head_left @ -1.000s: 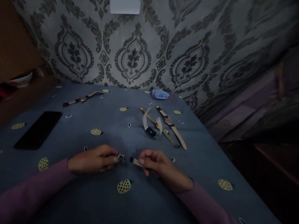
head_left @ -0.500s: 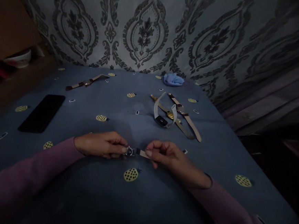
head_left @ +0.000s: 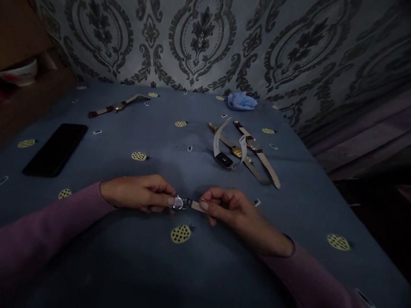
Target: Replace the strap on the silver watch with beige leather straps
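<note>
A small watch with a round silver case [head_left: 178,202] is held between my two hands, just above the blue patterned cloth. The fingers and thumb of my left hand [head_left: 145,193] pinch it at the left side of the case. On the other side, my right hand [head_left: 231,210] is closed on the strap, whose pale underside shows between the case and my fingertips. The strap's far end is hidden by my right hand.
A black phone [head_left: 55,150] lies at the left. Behind it is a brown-strapped watch [head_left: 117,106]. To the right lie a white-banded smartwatch [head_left: 223,160], a gold watch [head_left: 237,152] and another brown-strapped watch [head_left: 253,144]. A crumpled blue cloth [head_left: 242,101] sits near the wall.
The view has tilted slightly down, so the tabletop items appear higher. The watch face between my hands has turned and now looks paler. Both hands keep their hold.
</note>
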The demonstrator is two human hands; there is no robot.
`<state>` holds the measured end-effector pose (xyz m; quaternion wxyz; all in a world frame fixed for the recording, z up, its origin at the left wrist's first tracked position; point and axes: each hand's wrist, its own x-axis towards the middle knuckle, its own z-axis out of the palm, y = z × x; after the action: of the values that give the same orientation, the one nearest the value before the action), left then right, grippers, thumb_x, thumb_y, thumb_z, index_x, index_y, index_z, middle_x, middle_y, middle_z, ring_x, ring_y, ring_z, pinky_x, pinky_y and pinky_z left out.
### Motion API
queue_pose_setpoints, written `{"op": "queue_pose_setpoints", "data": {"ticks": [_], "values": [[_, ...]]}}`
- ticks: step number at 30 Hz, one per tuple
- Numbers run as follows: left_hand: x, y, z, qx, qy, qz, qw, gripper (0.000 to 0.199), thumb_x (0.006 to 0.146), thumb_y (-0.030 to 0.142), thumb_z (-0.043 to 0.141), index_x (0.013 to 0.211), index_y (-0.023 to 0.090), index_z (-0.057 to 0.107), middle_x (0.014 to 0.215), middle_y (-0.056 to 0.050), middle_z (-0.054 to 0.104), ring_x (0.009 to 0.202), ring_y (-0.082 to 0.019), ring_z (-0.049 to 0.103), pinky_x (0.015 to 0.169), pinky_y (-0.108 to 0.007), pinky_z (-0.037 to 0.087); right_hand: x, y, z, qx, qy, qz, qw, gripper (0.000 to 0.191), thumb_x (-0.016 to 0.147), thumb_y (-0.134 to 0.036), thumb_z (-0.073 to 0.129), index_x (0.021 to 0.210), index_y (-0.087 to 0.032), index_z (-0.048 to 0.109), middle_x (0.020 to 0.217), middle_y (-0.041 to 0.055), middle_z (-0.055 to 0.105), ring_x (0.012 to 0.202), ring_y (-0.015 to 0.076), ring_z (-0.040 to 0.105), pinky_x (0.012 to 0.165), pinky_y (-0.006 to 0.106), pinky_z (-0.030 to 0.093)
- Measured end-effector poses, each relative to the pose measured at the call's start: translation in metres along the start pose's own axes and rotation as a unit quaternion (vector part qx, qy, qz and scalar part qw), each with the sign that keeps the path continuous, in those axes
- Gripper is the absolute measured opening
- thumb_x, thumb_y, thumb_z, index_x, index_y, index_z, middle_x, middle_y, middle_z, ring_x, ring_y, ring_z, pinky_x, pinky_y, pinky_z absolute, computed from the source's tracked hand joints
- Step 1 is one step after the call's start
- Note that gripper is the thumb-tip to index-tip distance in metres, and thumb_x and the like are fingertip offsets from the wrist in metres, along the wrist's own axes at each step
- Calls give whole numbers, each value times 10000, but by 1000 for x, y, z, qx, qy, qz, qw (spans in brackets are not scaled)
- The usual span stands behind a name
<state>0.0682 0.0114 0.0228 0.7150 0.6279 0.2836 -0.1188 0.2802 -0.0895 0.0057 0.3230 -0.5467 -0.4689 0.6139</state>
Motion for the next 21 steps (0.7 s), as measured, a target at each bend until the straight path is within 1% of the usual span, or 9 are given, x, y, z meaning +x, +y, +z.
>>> {"op": "queue_pose_setpoints", "data": {"ticks": [8,15,21], "values": [[0,1,1,5,-4,4,1000,387,838,514,576,820,127,584,549,83,355,462,-53,272,439,-214,208,0,3,2,-5,4,-10,1000,275,780,-431,686,742,-171,604,557,-50,499,573,101,437,581,242,338],[-1,3,0,25,-4,0,1000,339,855,472,562,824,135,584,568,78,369,471,-56,295,463,-214,240,0,2,2,-1,0,-4,1000,260,777,-410,701,739,-166,618,544,-58,501,546,85,410,553,230,318],[0,2,0,36,-3,0,999,239,863,370,561,827,134,583,562,79,364,479,-57,300,462,-201,252,-1,-1,3,-20,-4,-2,1000,277,793,-432,670,736,-170,604,543,-50,499,537,89,399,534,239,307]]}}
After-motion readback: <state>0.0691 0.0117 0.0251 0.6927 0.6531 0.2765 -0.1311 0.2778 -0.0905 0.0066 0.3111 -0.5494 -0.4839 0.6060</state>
